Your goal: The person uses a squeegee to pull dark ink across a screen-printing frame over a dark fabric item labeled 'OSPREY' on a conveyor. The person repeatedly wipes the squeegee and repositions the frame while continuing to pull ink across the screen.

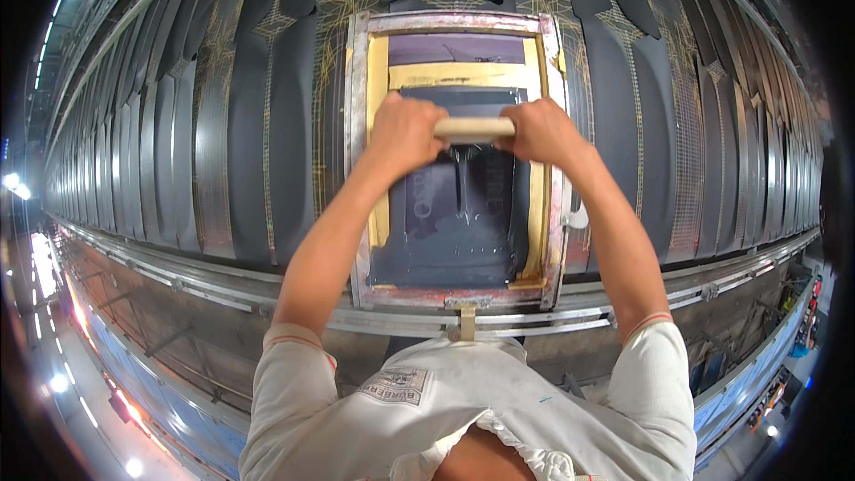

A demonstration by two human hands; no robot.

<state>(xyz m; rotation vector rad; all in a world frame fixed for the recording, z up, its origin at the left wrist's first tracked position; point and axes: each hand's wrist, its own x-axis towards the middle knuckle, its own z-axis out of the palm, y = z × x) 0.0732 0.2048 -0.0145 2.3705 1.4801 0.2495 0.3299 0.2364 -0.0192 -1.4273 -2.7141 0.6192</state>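
Note:
My left hand [405, 132] and my right hand [545, 131] are closed on the two ends of a squeegee's pale handle [476, 130]. The squeegee lies crosswise inside a screen printing frame [360, 205], towards its far half. Dark, wet-looking ink [445, 258] covers much of the mesh, with shiny streaks just on the near side of the handle. Yellow tape [463, 77] lines the inner edges of the frame. The handle and my fingers hide the squeegee's blade.
A long printing table carries rows of dark cut fabric pieces [294, 142] on both sides of the frame. Along its near edge runs a metal rail [214, 289], where a bracket [468, 321] on the frame sits. A pale lever [578, 216] sticks out on the frame's right.

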